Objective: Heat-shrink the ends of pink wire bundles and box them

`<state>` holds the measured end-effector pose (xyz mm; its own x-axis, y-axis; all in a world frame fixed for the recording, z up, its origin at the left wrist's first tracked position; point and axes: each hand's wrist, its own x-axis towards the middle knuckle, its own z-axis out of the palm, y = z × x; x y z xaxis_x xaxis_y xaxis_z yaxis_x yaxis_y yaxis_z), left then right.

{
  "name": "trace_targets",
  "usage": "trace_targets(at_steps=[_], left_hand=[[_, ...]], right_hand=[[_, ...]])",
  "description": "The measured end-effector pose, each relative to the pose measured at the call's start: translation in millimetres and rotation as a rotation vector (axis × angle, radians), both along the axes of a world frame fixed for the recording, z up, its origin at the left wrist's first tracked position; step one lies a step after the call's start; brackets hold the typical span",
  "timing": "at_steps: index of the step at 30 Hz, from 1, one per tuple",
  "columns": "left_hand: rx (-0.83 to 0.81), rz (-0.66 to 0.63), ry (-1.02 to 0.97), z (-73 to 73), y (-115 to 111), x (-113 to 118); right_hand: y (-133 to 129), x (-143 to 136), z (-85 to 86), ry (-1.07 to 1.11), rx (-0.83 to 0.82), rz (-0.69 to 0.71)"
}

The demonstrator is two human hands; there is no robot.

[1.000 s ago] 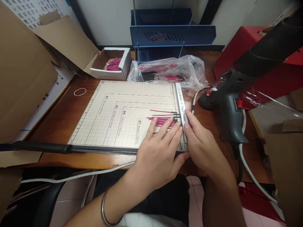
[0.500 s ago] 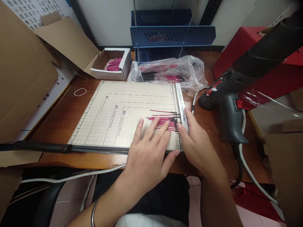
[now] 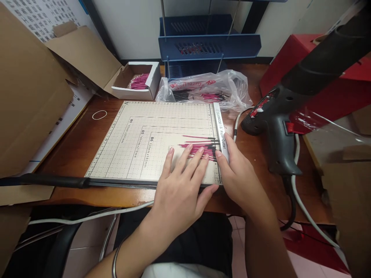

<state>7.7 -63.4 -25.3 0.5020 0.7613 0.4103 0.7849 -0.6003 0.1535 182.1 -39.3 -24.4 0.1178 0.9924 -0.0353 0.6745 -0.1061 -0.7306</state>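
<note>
A bunch of thin pink wires (image 3: 199, 148) with black ends lies on the gridded bed of a paper cutter (image 3: 116, 139). My left hand (image 3: 176, 193) rests flat over the bunch, its fingers spread across the wires. At the cutter's right side, my right hand (image 3: 245, 177) straddles the metal edge strip (image 3: 219, 123), with the thumb by the black ends and the index finger stretched along the outer side; its other fingers are hidden. One or two wires lie slightly apart behind the bunch. The cutter's black handle (image 3: 58, 180) is down along the front edge.
Behind the cutter stand a white box (image 3: 152, 83) of pink wires and a clear plastic bag (image 3: 203, 87) with more wires. A heat gun (image 3: 279, 143) hangs at the right, its cord trailing down. A blue rack (image 3: 208, 46) stands behind; cardboard (image 3: 31, 96) fills the left.
The view has shifted slightly. My left fingers are a little closer together over the wires; my right hand keeps its place at the edge strip.
</note>
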Motion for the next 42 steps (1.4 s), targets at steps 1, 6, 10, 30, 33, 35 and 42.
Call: trace_targets(at_steps=[1,6,10,30,33,35,42], left_hand=[[-0.001,-0.001,0.012,-0.8,-1,2],[0.001,-0.044,0.049,-3.7,0,4],[0.003,-0.098,0.041,-2.1,3,0],[-0.131,-0.105,0.009,9.7,28,14],[-0.169,-0.112,0.018,13.2,30,14],[-0.158,-0.067,0.019,13.9,31,14],[-0.149,-0.011,0.061,14.3,36,18]], right_hand=[[0,0,-0.1,0.002,-0.001,-0.002],[0,0,-0.3,0.001,0.012,-0.002],[1,-1,0.8,-0.006,-0.011,-0.012],[0,3,-3.5,-0.043,-0.025,0.007],[0,3,-3.8,-0.054,-0.028,0.0],[-1,3,-3.6,-0.052,-0.017,0.008],[-2,2,-2.2,-0.047,-0.018,0.001]])
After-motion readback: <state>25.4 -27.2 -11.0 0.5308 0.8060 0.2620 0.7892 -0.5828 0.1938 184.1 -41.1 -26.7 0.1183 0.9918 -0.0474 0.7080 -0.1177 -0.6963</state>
